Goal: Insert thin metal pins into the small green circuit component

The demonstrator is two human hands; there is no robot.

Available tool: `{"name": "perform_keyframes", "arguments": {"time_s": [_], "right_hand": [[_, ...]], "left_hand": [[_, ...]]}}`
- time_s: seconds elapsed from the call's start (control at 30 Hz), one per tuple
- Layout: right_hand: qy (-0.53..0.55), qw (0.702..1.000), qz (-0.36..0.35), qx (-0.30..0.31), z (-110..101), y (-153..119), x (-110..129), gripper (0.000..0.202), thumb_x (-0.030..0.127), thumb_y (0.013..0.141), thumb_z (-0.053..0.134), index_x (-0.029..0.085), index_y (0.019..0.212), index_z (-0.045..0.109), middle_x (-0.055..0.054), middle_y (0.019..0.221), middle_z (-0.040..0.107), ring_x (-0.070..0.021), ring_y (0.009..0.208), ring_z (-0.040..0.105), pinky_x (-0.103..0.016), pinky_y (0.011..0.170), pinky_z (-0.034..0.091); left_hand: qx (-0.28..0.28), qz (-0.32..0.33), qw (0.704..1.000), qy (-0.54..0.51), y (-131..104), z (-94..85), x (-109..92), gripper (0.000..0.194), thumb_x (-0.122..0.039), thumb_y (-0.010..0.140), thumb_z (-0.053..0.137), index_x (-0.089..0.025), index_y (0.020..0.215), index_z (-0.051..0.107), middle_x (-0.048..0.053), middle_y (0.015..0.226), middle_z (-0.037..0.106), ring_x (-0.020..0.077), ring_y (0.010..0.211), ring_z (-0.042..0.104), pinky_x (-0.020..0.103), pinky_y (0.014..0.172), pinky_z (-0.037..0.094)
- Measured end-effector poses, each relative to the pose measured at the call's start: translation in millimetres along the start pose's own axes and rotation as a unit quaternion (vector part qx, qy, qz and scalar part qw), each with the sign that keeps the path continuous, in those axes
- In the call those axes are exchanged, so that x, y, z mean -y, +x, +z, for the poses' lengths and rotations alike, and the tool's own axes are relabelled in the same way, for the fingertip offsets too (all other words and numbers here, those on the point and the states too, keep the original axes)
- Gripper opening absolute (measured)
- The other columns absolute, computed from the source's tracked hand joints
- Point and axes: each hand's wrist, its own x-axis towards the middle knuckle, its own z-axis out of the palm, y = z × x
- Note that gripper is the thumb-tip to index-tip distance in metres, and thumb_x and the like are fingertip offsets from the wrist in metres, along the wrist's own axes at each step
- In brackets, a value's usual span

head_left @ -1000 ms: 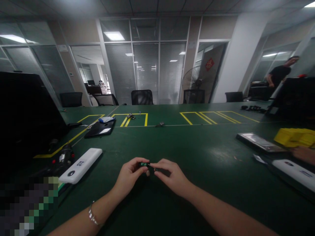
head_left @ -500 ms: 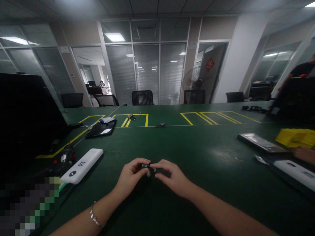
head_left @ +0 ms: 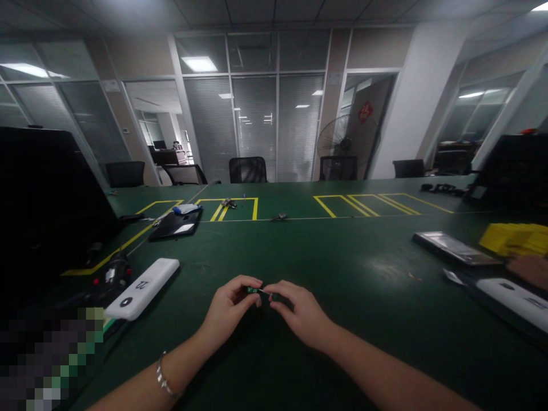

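Over the dark-green counter (head_left: 299, 245), the bare left hand (head_left: 226, 307) pinched a small green piece (head_left: 251, 290) between its fingers; the right hand (head_left: 303, 311) pinched a slim, dark-handled tool (head_left: 275, 297) pointing toward it.

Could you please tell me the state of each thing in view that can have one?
left hand: closed on the green part
right hand: closed on the thin tool
green part: held in fingers
thin tool: pointing toward the green part; contact too small to tell
bracelet: worn on the left wrist
ceiling light: lit
blinds: lowered
door: open
fan: running or stopped, cannot tell
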Motion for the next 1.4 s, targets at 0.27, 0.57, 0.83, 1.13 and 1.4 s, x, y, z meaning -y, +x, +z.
{"name": "perform_keyframes", "arguments": {"time_s": [0.27, 0.57, 0.83, 1.13, 1.4], "right_hand": [[-0.013, 1.000, -0.018, -0.007, -1.6, 0.8, -0.7, 0.018, 0.027, 0.092, 0.054, 0.025, 0.102, 0.068, -0.001, 0.095, 0.069, -0.0170, 0.087, 0.062, -0.027, 0.076, 0.045], [-0.025, 0.999, -0.029, 0.000, -1.8, 0.4, 0.6, 0.020, 0.029, 0.094, 0.051, 0.023, 0.098, 0.069, -0.001, 0.090, 0.070, -0.0157, 0.081, 0.063, -0.026, 0.072, 0.045], [-0.015, 0.999, -0.029, 0.010, -3.3, 0.7, 0.6, 0.022, 0.030, 0.095, 0.049, 0.022, 0.099, 0.069, -0.002, 0.094, 0.070, -0.0162, 0.086, 0.064, -0.027, 0.077, 0.046], [-0.011, 1.000, -0.028, 0.010, -2.4, 0.2, 2.4, 0.021, 0.028, 0.094, 0.049, 0.023, 0.099, 0.069, -0.002, 0.094, 0.070, -0.0173, 0.085, 0.064, -0.028, 0.076, 0.046], [0.006, 0.999, -0.027, -0.016, -2.7, 1.3, 1.3, 0.020, 0.026, 0.094, 0.050, 0.022, 0.096, 0.069, -0.002, 0.093, 0.070, -0.0171, 0.086, 0.064, -0.028, 0.079, 0.046]], "left_hand": [[0.018, -0.010, 1.000, -0.002, -1.6, 0.3, 2.1, 0.017, -0.011, 0.079, 0.066, -0.019, 0.094, 0.069, 0.007, 0.104, 0.068, 0.0233, 0.099, 0.064, 0.036, 0.086, 0.052], [0.020, -0.037, 0.998, -0.053, -0.2, 0.1, 3.2, 0.016, -0.010, 0.072, 0.073, -0.016, 0.087, 0.071, 0.007, 0.098, 0.070, 0.0216, 0.091, 0.065, 0.032, 0.079, 0.051], [0.043, -0.074, 0.994, -0.074, -1.3, 1.9, -1.2, 0.015, -0.017, 0.077, 0.071, -0.013, 0.092, 0.070, 0.005, 0.080, 0.071, 0.0151, 0.069, 0.062, 0.028, 0.066, 0.050], [0.009, -0.034, 0.999, -0.036, 1.0, 0.4, 1.7, 0.010, -0.017, 0.074, 0.073, -0.015, 0.083, 0.070, 0.007, 0.099, 0.064, 0.0214, 0.088, 0.063, 0.033, 0.077, 0.051], [-0.030, -0.057, 0.996, -0.068, 1.3, 2.4, -2.3, 0.031, -0.018, 0.078, 0.069, -0.020, 0.102, 0.052, 0.002, 0.091, 0.064, 0.0188, 0.082, 0.065, 0.034, 0.078, 0.049]]}}
